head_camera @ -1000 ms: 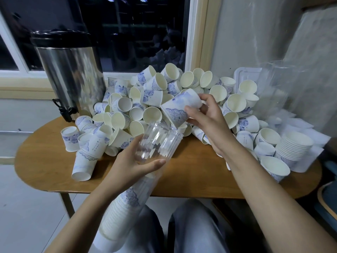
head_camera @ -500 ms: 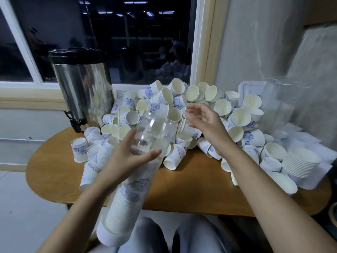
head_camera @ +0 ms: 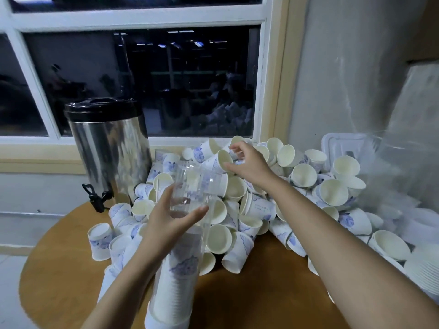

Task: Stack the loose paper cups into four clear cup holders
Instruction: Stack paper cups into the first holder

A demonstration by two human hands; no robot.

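A clear cup holder (head_camera: 192,184) tilts up from my lap toward the pile; its lower part holds a nested stack of white paper cups with blue print (head_camera: 173,290). My left hand (head_camera: 171,219) grips the holder around its empty upper part. A big heap of loose paper cups (head_camera: 306,176) covers the back of the wooden table (head_camera: 249,295). My right hand (head_camera: 251,165) is at the top of the heap, thumb and fingers curled round one cup (head_camera: 221,160) just beyond the holder's open mouth.
A steel drinks urn (head_camera: 109,148) with a black tap stands at the back left against the window. Crumpled clear plastic (head_camera: 401,167) and a white lid (head_camera: 342,146) lean on the right wall. A nested cup stack (head_camera: 425,269) lies at the right edge.
My right hand let a cup go into the holder, then reached back up and now closes on a cup at the top of the heap. My left hand has tilted the holder more upright.
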